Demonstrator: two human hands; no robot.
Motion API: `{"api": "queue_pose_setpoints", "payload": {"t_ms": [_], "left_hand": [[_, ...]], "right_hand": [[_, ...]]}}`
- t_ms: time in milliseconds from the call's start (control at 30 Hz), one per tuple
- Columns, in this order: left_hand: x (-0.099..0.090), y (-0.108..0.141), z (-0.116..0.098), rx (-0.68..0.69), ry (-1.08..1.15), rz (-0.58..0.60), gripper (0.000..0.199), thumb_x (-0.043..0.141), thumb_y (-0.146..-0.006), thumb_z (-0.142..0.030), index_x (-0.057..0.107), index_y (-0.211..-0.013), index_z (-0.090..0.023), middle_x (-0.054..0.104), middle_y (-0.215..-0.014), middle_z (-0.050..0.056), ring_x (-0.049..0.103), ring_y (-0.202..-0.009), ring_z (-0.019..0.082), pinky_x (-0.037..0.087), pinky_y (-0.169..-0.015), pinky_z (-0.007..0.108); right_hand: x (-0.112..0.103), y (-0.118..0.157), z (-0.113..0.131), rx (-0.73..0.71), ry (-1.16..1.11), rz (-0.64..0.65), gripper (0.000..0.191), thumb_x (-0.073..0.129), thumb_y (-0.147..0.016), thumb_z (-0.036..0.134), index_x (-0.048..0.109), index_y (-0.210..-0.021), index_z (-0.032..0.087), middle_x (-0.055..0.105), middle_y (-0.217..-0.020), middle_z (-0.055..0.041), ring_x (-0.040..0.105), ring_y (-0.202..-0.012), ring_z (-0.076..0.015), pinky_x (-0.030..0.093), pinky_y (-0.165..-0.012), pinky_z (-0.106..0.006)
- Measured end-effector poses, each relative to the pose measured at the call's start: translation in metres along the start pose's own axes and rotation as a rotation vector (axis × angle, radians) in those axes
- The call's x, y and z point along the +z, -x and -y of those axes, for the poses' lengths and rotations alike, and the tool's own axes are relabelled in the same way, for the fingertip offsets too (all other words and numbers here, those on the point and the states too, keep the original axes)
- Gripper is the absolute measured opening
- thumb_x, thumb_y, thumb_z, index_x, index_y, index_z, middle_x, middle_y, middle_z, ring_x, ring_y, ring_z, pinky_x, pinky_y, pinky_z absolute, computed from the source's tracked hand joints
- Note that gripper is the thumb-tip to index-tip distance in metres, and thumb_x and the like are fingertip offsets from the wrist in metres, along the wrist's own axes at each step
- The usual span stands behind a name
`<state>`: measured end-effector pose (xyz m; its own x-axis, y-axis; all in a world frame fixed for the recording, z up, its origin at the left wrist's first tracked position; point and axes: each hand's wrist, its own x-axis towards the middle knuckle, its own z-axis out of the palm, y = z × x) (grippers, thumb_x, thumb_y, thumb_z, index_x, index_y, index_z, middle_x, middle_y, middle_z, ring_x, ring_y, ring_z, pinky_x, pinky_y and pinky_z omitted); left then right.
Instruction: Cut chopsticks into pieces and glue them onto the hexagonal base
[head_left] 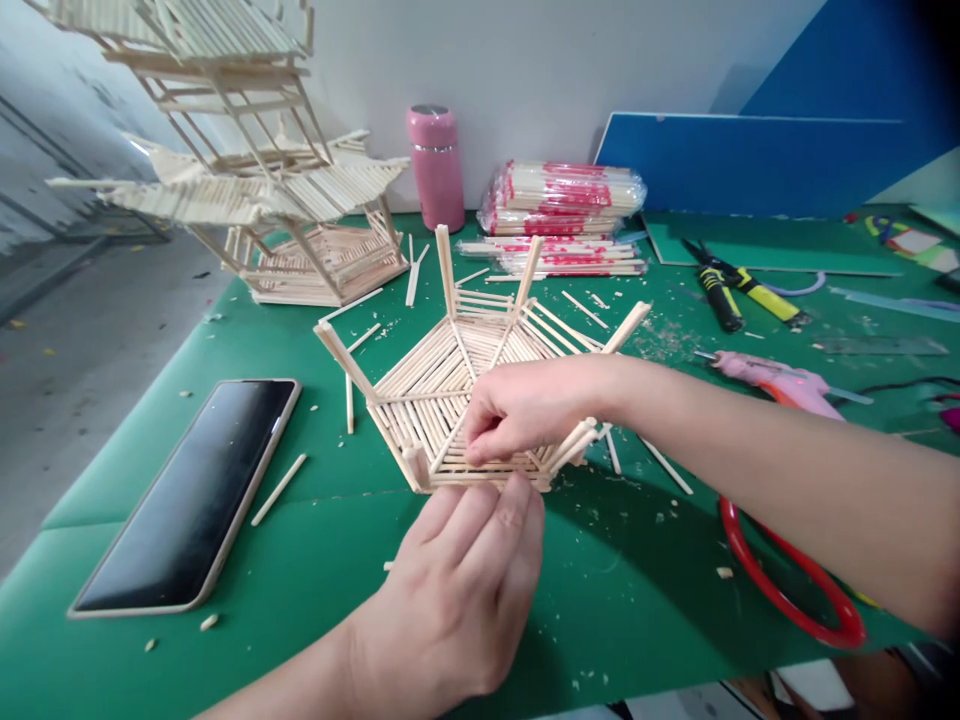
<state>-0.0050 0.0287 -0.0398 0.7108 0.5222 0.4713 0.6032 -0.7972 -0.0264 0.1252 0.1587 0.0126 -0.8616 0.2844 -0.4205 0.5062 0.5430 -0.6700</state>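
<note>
A six-sided model of thin wooden sticks [420, 385], with short posts standing at its corners, sits on the table before me. My right hand [521, 405] reaches over it from the right, its fingers curled closed just inside the near side. Whatever those fingertips pinch is hidden. My left hand [469, 585] is closed at the outer near edge, its bent fingertips up against the low stick rail and out of sight. The two hands face each other across this rail.
A taller stick pagoda [262, 200] stands back left, near a pink flask [435, 165] and wrapped stick bundles [566, 190]. A phone [187, 495] lies left. Pliers [720, 290], a pink glue gun [780, 380] and a red looped handle [795, 575] lie right, among stick scraps.
</note>
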Motion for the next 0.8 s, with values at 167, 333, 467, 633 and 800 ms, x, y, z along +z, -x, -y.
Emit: {"api": "queue_pose_setpoints", "payload": {"t_ms": [167,333,467,633,800], "left_hand": [[0.001,-0.017,0.002,0.025,-0.194,0.036,0.029,0.036,-0.081,-0.005,0.061,-0.097,-0.003,0.067,-0.094,0.018,0.057,-0.076,0.027,0.043,-0.063,0.037],[0.009,-0.023,0.005,0.002,-0.256,0.068,0.025,0.039,-0.083,-0.006,0.063,-0.09,-0.007,0.066,-0.088,0.014,0.052,-0.073,0.023,0.042,-0.063,0.034],[0.013,-0.022,0.007,-0.013,-0.22,0.097,0.023,0.04,-0.082,-0.007,0.063,-0.084,-0.011,0.063,-0.085,0.012,0.048,-0.073,0.023,0.04,-0.062,0.036],[0.014,-0.023,0.009,-0.007,-0.178,0.097,0.022,0.041,-0.083,-0.008,0.062,-0.078,-0.011,0.062,-0.077,0.01,0.047,-0.071,0.023,0.038,-0.06,0.035],[0.017,-0.021,0.01,-0.011,-0.169,0.055,0.021,0.041,-0.084,-0.011,0.061,-0.077,-0.012,0.058,-0.067,0.007,0.044,-0.068,0.022,0.036,-0.06,0.035]], "right_hand": [[0.005,0.028,-0.003,0.018,-0.041,-0.525,0.021,0.046,-0.082,0.021,0.065,-0.077,0.014,0.06,-0.064,0.0013,0.051,-0.057,-0.0089,0.036,-0.053,-0.022],[0.05,0.065,0.004,0.169,-0.178,-1.088,0.028,0.042,-0.083,0.015,0.058,-0.105,0.019,0.065,-0.091,-0.0023,0.059,-0.079,-0.0145,0.045,-0.063,-0.025],[0.089,0.078,0.005,0.191,-0.022,-1.205,0.042,0.044,-0.071,0.001,0.057,-0.107,0.021,0.062,-0.102,-0.0023,0.055,-0.096,-0.0168,0.043,-0.084,-0.03],[0.108,0.071,0.001,0.112,0.026,-1.172,0.027,0.057,-0.072,0.015,0.057,-0.099,0.022,0.058,-0.11,-0.0045,0.05,-0.106,-0.0214,0.038,-0.092,-0.037],[0.108,0.061,-0.001,0.143,0.035,-1.138,0.009,0.054,-0.082,0.02,0.061,-0.085,0.021,0.064,-0.098,-0.003,0.053,-0.097,-0.0184,0.038,-0.087,-0.034]]}}
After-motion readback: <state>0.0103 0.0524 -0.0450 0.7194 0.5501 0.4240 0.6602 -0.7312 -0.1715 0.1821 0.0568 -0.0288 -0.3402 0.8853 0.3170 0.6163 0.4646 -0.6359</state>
